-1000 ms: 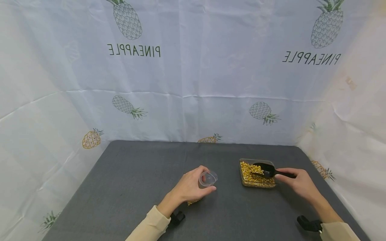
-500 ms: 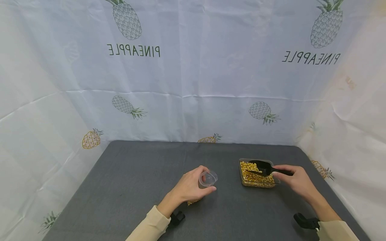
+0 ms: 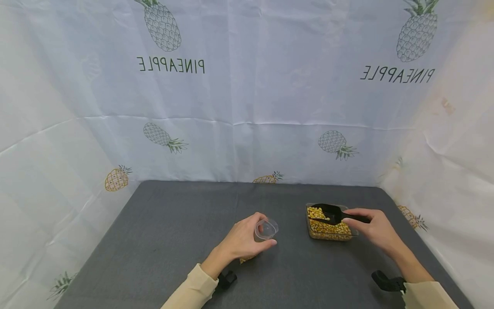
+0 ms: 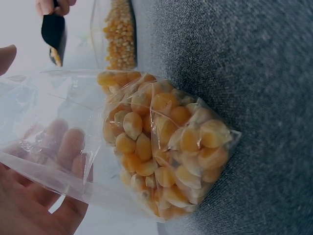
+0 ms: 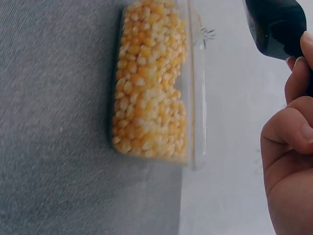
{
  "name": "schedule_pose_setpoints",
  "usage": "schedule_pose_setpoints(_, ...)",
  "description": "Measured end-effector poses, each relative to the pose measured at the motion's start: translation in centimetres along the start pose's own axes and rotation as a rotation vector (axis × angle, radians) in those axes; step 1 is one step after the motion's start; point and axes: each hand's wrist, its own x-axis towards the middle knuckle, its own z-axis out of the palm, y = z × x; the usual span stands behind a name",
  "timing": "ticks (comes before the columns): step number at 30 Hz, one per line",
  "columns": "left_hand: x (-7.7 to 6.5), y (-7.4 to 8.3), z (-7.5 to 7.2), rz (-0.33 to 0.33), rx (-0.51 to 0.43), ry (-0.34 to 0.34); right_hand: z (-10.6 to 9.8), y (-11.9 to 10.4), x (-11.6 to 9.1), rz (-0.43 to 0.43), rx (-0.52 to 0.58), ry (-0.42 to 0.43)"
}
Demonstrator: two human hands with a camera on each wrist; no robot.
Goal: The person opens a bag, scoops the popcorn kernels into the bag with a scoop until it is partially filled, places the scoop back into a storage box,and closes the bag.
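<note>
My left hand (image 3: 244,240) holds the upper part of a clear plastic bag (image 4: 54,98), its round mouth spread toward the top. Corn kernels (image 4: 161,147) fill the bag's lower part, which stands on the table. In the right hand (image 3: 376,229), a black scoop (image 3: 332,214) is gripped by its handle. The scoop is raised over a clear rectangular container (image 3: 328,235) of corn kernels and carries some kernels at its front. In the right wrist view the scoop (image 5: 279,27) appears above the container's rim, its load hidden there.
A dark grey cloth (image 3: 185,214) covers the table. Behind it and at both sides hangs a white curtain (image 3: 247,98) printed with pineapples. Each wrist wears a black camera mount, such as the left mount (image 3: 227,280).
The right hand has moved a little left and up, lifting the scoop with kernels out of the corn. The left hand and the bag have stayed still.
</note>
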Motion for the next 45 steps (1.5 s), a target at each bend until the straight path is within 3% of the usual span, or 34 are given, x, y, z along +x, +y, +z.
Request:
schedule_pose_setpoints(13, 0.0, 0.0, -0.1, -0.007, -0.002, -0.014, 0.5, -1.9, 0.1, -0.072, -0.005, -0.004)
schedule_pose_setpoints(34, 0.1, -0.1, -0.1, 0.007, -0.004, -0.015, 2.6, -3.9, 0.5, -0.207, 0.091, -0.04)
schedule_pose_setpoints(45, 0.1, -0.1, -0.1, 0.002, -0.016, -0.015, 3.7, -5.0, 0.8, -0.232, 0.078, -0.039)
